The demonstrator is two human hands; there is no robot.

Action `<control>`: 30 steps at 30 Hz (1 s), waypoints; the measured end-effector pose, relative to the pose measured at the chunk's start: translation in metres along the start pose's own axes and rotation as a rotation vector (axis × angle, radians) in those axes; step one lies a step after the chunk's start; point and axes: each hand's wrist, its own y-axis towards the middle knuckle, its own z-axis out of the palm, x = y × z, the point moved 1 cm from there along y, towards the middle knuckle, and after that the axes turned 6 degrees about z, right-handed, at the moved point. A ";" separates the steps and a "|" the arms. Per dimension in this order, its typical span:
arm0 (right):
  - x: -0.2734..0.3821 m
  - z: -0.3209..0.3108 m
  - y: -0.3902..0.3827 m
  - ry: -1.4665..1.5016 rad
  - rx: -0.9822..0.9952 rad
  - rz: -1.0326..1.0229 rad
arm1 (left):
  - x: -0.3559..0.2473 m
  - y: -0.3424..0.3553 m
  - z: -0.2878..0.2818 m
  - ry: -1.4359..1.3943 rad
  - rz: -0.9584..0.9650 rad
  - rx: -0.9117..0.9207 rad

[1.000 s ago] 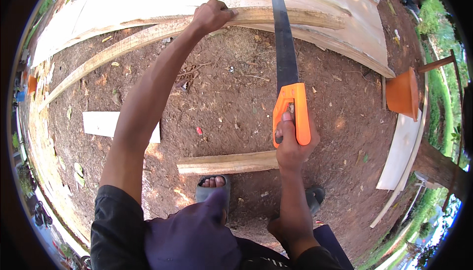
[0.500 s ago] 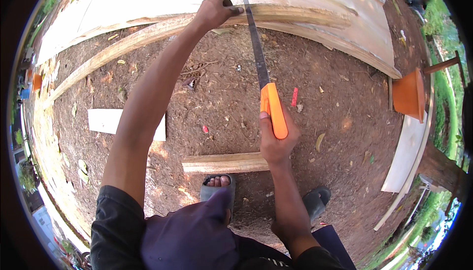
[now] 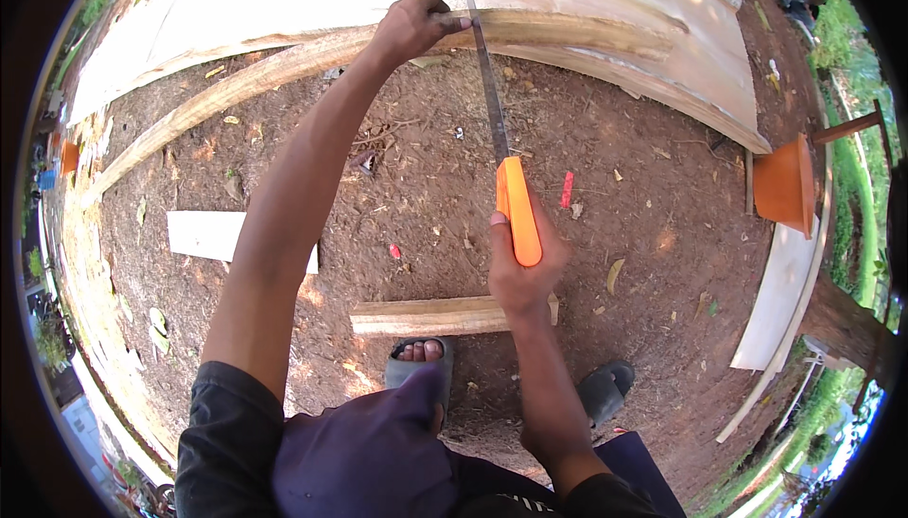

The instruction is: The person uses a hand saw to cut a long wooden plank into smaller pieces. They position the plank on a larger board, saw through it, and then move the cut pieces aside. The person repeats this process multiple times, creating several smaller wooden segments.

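My right hand (image 3: 522, 272) grips the orange handle of a hand saw (image 3: 516, 210). Its dark blade runs up and away to a long wooden plank (image 3: 284, 64) and crosses the plank's edge beside my left hand (image 3: 413, 26). My left hand presses down on the plank, thumb right against the blade. The plank is pale, rough-edged and stretches across the top of the view above brown dirt.
A short wooden offcut (image 3: 430, 316) lies on the dirt by my sandalled feet (image 3: 416, 367). A white board (image 3: 213, 234) lies at left and another white board (image 3: 780, 300) leans at right. An orange bowl-shaped pot (image 3: 785, 182) sits on a post at right.
The saw has swung left and its blade has come down onto the plank beside my left hand. My right hand moved left and slightly lower. My left hand stayed on the plank.
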 end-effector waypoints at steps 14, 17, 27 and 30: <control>0.004 0.009 0.004 0.008 0.037 0.022 | 0.005 0.004 -0.011 -0.007 -0.123 0.032; 0.006 0.005 0.001 0.009 -0.025 -0.037 | -0.006 -0.004 -0.003 -0.016 -0.117 -0.014; 0.006 0.004 -0.006 0.005 -0.031 -0.067 | -0.009 -0.004 -0.006 0.012 -0.134 0.012; 0.011 0.002 -0.002 0.003 -0.005 0.015 | -0.008 0.000 -0.011 -0.017 -0.143 0.031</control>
